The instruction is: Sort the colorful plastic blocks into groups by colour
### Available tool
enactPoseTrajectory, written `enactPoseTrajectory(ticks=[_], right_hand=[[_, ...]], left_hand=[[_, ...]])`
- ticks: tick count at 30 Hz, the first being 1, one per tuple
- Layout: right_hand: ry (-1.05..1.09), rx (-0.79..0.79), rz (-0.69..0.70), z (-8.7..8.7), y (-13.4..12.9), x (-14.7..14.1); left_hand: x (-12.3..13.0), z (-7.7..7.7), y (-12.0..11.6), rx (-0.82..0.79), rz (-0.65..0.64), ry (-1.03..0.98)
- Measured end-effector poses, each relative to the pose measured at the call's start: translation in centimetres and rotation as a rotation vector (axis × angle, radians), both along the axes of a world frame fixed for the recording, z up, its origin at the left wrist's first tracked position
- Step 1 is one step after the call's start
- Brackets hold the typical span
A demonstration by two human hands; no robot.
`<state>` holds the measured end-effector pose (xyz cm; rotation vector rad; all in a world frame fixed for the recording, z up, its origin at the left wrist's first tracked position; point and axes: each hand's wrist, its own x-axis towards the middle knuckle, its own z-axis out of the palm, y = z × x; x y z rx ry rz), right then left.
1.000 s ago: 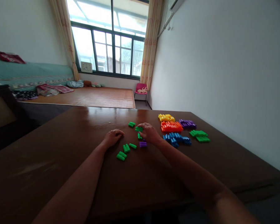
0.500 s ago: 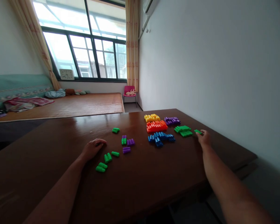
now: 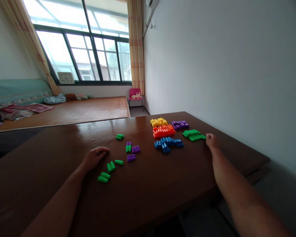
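Observation:
My right hand (image 3: 212,141) is at the right end of the green row of plastic pieces (image 3: 196,137), its fingers pinched at the end piece. The fingertips are small and partly hidden. My left hand (image 3: 95,156) rests on the table with its fingers curled in, and nothing shows in it. Near it lie a single green piece (image 3: 119,162), a joined green pair (image 3: 111,167) and another green pair (image 3: 104,177). Farther off are a green pair (image 3: 119,137), a purple-and-green block (image 3: 128,147) and two short purple groups (image 3: 135,149).
Beyond and left of the green row sit joined blue pieces (image 3: 168,143), orange-red pieces (image 3: 163,131), yellow pieces (image 3: 159,122) and purple pieces (image 3: 180,124). The brown table (image 3: 148,187) runs along a white wall (image 3: 212,65). A pink chair (image 3: 135,93) stands behind.
My right hand has moved slightly left, bringing the green piece it held up against the green row, which now reaches farther right. My left hand stays on the table. The view has shifted slightly.

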<state>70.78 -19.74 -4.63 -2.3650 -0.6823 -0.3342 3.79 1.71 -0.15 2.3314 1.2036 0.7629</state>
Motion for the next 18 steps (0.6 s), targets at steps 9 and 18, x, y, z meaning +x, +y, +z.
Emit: enactPoseTrajectory(ticks=[9, 18], right_hand=[[-0.003, 0.222, 0.105, 0.2, -0.4, -1.0], [-0.321, 0.408, 0.153, 3.1, -0.4, -7.2]], left_hand=[[0.0, 0.1, 0.0, 0.018, 0.002, 0.018], [0.4, -0.2, -0.7, 0.061, 0.019, 0.001]])
